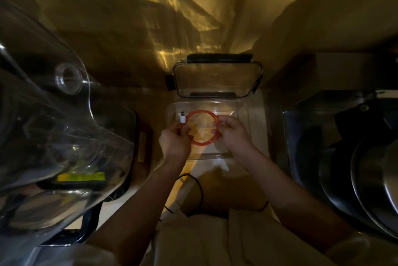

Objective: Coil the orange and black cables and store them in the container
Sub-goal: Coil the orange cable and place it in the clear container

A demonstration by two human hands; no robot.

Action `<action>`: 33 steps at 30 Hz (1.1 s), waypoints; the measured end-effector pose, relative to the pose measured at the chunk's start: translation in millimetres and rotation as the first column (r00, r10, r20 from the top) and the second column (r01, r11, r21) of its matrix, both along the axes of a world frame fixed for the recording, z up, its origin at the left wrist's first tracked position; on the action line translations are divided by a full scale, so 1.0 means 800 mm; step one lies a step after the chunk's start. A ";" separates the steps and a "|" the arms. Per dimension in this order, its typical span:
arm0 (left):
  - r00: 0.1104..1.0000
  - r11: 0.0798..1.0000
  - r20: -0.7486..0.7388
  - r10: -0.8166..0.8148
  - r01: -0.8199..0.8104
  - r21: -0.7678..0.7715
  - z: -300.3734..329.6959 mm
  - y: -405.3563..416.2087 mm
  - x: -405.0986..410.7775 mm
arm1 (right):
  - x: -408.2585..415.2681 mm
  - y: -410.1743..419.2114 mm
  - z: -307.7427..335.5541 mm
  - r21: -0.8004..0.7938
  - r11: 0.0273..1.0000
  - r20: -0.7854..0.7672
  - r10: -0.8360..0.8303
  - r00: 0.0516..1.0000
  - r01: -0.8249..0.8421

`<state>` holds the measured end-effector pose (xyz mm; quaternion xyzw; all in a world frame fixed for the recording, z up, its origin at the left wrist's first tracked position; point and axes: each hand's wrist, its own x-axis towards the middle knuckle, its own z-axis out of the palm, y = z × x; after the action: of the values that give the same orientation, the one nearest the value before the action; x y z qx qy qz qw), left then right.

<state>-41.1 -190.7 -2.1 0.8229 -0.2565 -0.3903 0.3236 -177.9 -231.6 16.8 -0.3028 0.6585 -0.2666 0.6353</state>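
The orange cable point(201, 113) is wound into a round coil, held over the open clear container point(245, 115). My left hand point(174, 140) grips the coil's left side, where a white USB plug point(183, 117) sticks up. My right hand point(232, 134) pinches the coil's right side. The container's clear lid point(217, 80) with black latches stands open behind it. The black cable point(199, 188) lies loose on the counter below my forearms, partly hidden by them.
A large clear blender jug point(60, 127) on a black base fills the left side. Dark metal pans point(366, 171) are stacked at the right. A wall with yellow light patches rises behind the container.
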 end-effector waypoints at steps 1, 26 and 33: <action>0.999 1.000 0.036 -0.020 0.020 -0.004 0.000 -0.003 0.000 | 0.001 -0.001 -0.004 0.019 0.999 -0.009 0.027 1.000 -0.026; 0.925 0.947 -0.343 -0.164 0.245 0.210 -0.054 -0.022 0.002 | 0.026 -0.023 -0.073 0.086 0.951 -0.091 0.305 0.948 -0.298; 0.927 0.957 -0.327 -0.187 0.247 0.154 -0.084 -0.018 0.008 | 0.032 -0.025 -0.082 -0.004 0.946 -0.076 0.323 0.943 -0.324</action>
<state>-34.3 -205.3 -69.2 0.7455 -0.2537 -0.5705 0.2333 -152.6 -251.7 -48.8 -0.4219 0.6207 -0.1527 0.6430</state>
